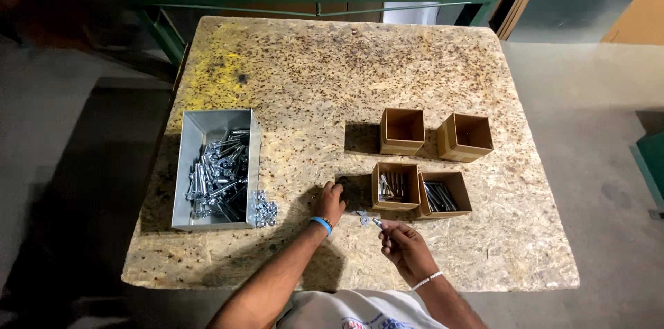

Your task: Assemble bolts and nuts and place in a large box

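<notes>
Right hand pinches a small bolt between fingertips, tip pointing up-left, held just above the board near the front edge; a washer lies flat on the board right beside it. Left hand is curled, knuckles up, resting on the board just left of the near boxes — can't tell if it holds anything. Best bet for this step: keep the pinch near the bolt head so the shank stays free, and keep it low over the board so a slip doesn't roll far. Just ahead of the hands, two brown boxes touching side by side: the left one holds bolts standing up, the right one holds bolts lying flat. Behind them two empty boxes, slightly apart. Well to the left, a grey metal tray full of loose bolts, with a small heap of nuts at its near right corner. Chipboard table — rough face, small parts snag or hide in the flecks
</notes>
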